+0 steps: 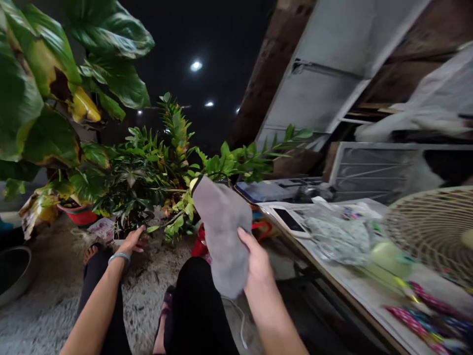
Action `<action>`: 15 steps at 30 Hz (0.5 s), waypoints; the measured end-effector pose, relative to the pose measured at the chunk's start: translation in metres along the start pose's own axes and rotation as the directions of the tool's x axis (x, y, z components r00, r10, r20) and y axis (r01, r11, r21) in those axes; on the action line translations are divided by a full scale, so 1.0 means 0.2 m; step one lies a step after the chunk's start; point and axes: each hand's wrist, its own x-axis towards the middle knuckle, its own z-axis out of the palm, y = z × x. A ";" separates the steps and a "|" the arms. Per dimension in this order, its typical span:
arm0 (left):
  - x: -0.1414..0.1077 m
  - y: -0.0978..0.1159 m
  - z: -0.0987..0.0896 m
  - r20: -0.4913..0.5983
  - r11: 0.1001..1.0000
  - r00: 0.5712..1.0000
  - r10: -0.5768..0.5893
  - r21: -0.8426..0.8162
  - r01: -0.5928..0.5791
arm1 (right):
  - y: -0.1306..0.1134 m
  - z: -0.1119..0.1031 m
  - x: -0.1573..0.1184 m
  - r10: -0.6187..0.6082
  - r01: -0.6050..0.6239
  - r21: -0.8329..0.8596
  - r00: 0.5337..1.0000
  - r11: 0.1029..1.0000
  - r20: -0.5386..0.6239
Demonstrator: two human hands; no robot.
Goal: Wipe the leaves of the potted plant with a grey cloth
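Note:
My right hand [256,259] grips a plain grey sock [227,231] by its side, thumb on top and the other fingers hidden behind it. The sock is held up over my lap, its narrow end pointing up and away, with a black band and a bit of yellow at the tip. My left hand [133,241] reaches out low over my leg, its fingers stretched and holding nothing. Just beyond the left fingers are the leaves of potted plants [140,172]. Behind the sock, a red object [199,244] shows only in part.
To my right runs a table [354,281] bearing a white phone-like device [290,220], crumpled plastic bags [340,234], colourful patterned pieces [417,320] and a round fan [436,231]. A red pot [78,215] and a basin [15,271] stand on the left.

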 end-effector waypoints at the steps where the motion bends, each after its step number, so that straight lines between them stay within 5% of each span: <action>1: -0.02 0.00 0.03 0.073 0.998 0.997 -0.028 -0.050 0.032 | -0.01 0.04 0.06 -0.021 0.021 0.012 1.000 1.000 0.000; 4: -0.08 0.01 0.10 0.288 0.942 0.952 0.102 -0.336 0.001 | 0.11 0.17 0.11 0.025 -0.022 -0.024 0.995 0.999 0.099; 8: -0.13 0.02 0.14 0.248 0.788 0.908 0.338 -0.602 -0.129 | 0.33 0.08 -0.08 0.208 -0.169 -0.150 0.929 0.974 0.305; 12: -0.15 0.04 0.15 0.238 0.743 0.880 0.410 -0.647 -0.171 | 0.29 -0.22 -0.15 0.288 -0.288 -0.011 0.954 0.958 0.085; 15: -0.17 0.05 0.15 0.256 0.741 0.861 0.440 -0.644 -0.187 | 0.12 -0.27 0.01 0.157 -0.150 0.098 0.985 0.984 -0.072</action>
